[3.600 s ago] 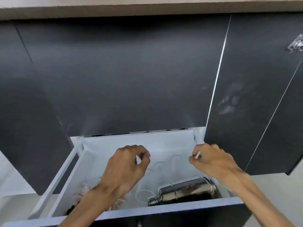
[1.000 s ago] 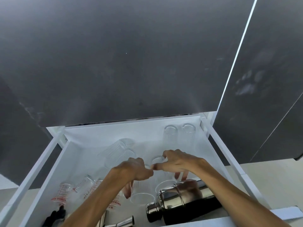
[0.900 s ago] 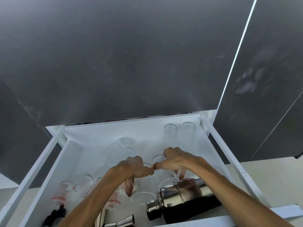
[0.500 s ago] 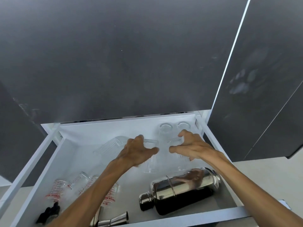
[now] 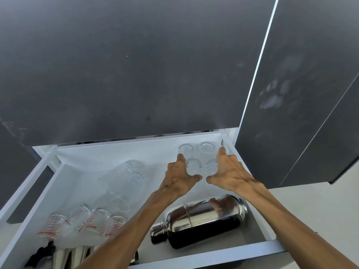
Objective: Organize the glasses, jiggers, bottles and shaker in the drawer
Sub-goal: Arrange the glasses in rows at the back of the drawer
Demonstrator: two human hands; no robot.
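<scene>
Both hands spread, grip released: left hand point(image 5: 179, 176), right hand point(image 5: 227, 171) flank two front glasses point(image 5: 193, 166) in drawer point(image 5: 64, 177) back-right corner. Placing step. Next likely: stand tipped ribbed glasses point(image 5: 124, 176); shaker point(image 5: 200, 220) lies sideways.

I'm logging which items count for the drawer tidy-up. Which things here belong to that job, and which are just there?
Part of the job:
- four small upright glasses, flanked by left hand and right hand
- ribbed glasses lying on their sides
- red-marked measuring glasses
- shaker on its side
- drawer

Just there:
- dark cabinet fronts
- smudge on the right door
</scene>
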